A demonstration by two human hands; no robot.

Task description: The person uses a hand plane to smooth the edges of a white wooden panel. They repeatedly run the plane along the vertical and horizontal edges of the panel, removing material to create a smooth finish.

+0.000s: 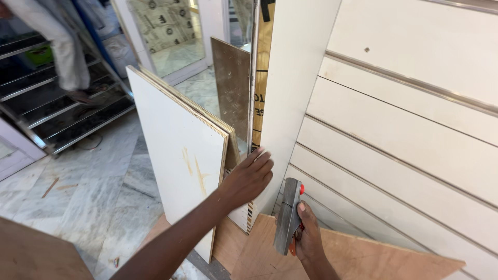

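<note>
My left hand [249,176] reaches forward and rests its fingers against the edge of a tall white laminated panel [295,78] standing upright. Lower right, my right hand [307,236] is closed around a hand plane [288,215] with a grey metal sole and a red part, held upright close to the panel's foot. A white-faced plywood board [179,150] leans just left of my left arm, with a second board stacked behind it.
A white slatted wall [404,129] fills the right side. A brown plywood sheet [358,256] lies on the marble floor [88,192] below. At the far left stands a stair [62,109] with a person on it. A brown panel [231,85] leans behind.
</note>
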